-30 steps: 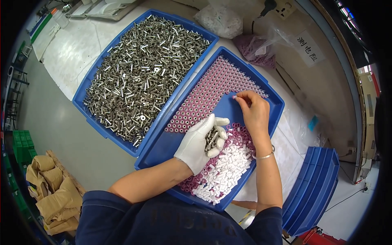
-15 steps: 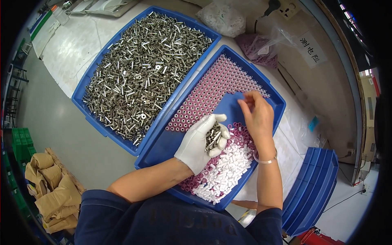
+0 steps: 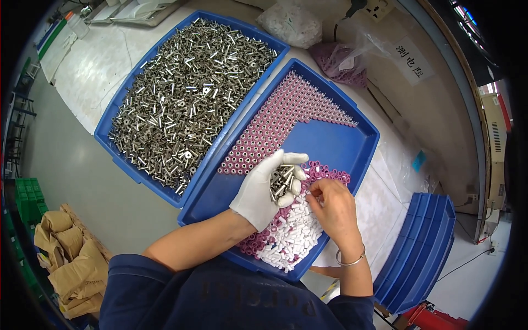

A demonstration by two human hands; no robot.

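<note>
My left hand (image 3: 267, 190), in a white glove, is cupped around a handful of small metal pins (image 3: 282, 180) above the near blue tray (image 3: 360, 129). My right hand (image 3: 333, 212), bare with a thin bracelet, rests fingers down on a loose heap of white and pink sleeves (image 3: 291, 234) at the tray's near end, right beside the gloved hand. Rows of upright pink sleeves (image 3: 280, 126) fill the tray's far left part. A second blue tray (image 3: 113, 129) to the left is heaped with loose metal pins (image 3: 181, 104).
Stacked blue trays (image 3: 421, 253) stand at the right. Plastic bags of white parts (image 3: 291, 22) and pink parts (image 3: 338, 58) lie behind the trays. Crumpled brown paper bags (image 3: 69, 258) sit on the floor at lower left.
My right hand has drawn back from the rows of upright pink sleeves to the loose heap by my left hand. The gloved left hand has stayed put with its pins.
</note>
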